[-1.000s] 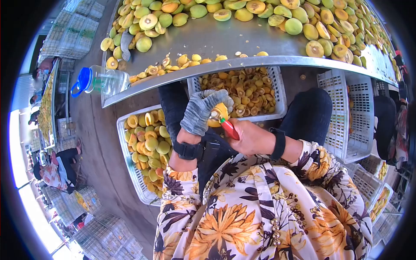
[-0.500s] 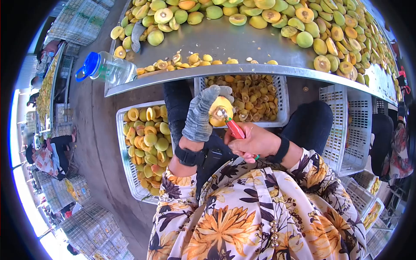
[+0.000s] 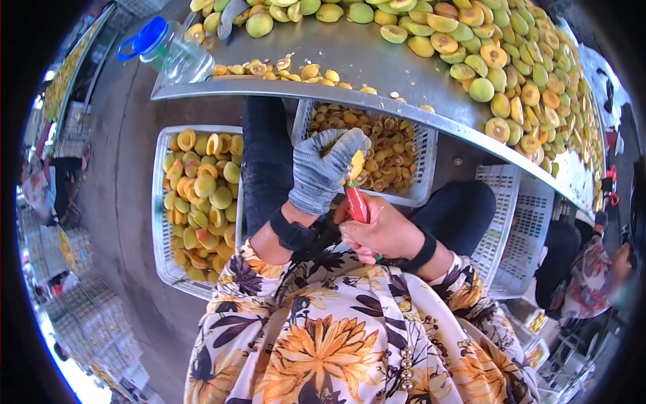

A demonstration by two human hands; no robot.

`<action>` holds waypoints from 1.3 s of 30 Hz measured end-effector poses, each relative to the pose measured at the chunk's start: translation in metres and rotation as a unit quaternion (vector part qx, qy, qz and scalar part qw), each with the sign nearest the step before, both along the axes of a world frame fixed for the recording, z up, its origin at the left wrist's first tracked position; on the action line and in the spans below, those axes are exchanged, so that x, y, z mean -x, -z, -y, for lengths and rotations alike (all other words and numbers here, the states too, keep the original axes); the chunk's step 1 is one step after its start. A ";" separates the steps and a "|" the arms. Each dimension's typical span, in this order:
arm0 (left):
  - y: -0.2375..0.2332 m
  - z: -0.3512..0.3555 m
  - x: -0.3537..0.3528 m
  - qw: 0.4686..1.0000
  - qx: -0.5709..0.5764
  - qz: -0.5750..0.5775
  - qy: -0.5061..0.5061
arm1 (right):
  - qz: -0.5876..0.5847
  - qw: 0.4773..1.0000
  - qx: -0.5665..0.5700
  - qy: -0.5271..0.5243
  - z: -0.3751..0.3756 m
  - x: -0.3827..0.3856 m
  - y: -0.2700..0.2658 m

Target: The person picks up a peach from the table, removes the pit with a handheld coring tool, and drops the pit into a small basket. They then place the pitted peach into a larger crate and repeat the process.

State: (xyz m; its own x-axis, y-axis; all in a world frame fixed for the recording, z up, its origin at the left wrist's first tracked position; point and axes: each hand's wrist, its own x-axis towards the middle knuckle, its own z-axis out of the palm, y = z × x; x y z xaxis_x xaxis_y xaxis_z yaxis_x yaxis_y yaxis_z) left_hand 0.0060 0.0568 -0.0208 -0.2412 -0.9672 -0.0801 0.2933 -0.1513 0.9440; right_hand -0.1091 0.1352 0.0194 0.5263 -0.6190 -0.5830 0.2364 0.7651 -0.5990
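Both hands closed: our gloved left hand (image 3: 321,174) clamps fruit half (image 3: 356,163), now turned edge-on, cut face hidden; right hand (image 3: 380,232), just below, grips red-handled scoop (image 3: 355,202). Scooping likely near done, we judge.

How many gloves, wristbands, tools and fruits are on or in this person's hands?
Grey glove: 1
Black wristbands: 2
Red-handled tool: 1
Yellow fruit: 1
Total: 5
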 end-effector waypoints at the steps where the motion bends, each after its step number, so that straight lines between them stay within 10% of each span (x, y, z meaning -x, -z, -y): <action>1: -0.006 0.003 0.000 1.000 0.000 -0.007 -0.010 | -0.007 1.000 0.000 -0.010 0.000 -0.003 -0.001; 4: -0.012 0.017 -0.011 0.924 -0.279 -0.132 0.225 | 0.026 0.999 -0.025 0.000 0.000 -0.012 -0.003; 19: -0.001 0.013 -0.015 0.922 -0.322 -0.165 0.135 | 0.173 0.982 -0.071 0.013 0.004 0.001 0.011; 21: 0.027 0.022 -0.029 0.886 -0.420 -0.196 0.015 | 0.093 0.974 0.202 -0.034 0.004 0.016 0.005; 24: 0.035 0.023 -0.047 0.904 -0.378 -0.200 0.014 | -0.080 0.978 0.176 0.074 0.019 0.031 0.005; 25: 0.031 0.025 -0.050 0.906 -0.368 -0.210 0.013 | -0.237 0.943 0.226 0.057 0.025 0.027 0.011; 27: 0.020 0.020 -0.058 0.921 -0.343 -0.183 0.012 | -0.540 0.621 0.565 -0.057 0.030 0.041 0.071; 31: 0.020 0.007 -0.100 0.943 -0.277 -0.170 -0.067 | -0.556 0.696 0.452 -0.046 0.021 0.050 0.077; 33: 0.018 0.000 -0.131 0.943 -0.262 -0.098 -0.179 | -0.453 0.851 0.261 -0.052 0.021 0.047 0.056; 34: 0.058 0.003 -0.182 0.961 -0.248 -0.086 -0.090 | -0.465 0.828 0.305 -0.065 0.017 0.050 0.062; 35: 0.074 0.004 -0.212 0.955 -0.147 0.228 -0.124 | -0.482 0.807 0.329 -0.091 0.015 0.052 0.070; 36: 0.038 0.005 -0.201 0.837 -0.038 0.542 -0.066 | -0.484 0.808 0.328 -0.072 0.012 0.052 0.075; 37: 0.037 0.011 -0.207 0.807 0.040 0.586 -0.057 | -0.484 0.809 0.328 -0.056 0.009 0.051 0.079; 39: 0.038 0.036 -0.202 0.935 0.003 0.325 -0.139 | -0.481 0.809 0.338 -0.023 0.006 0.048 0.079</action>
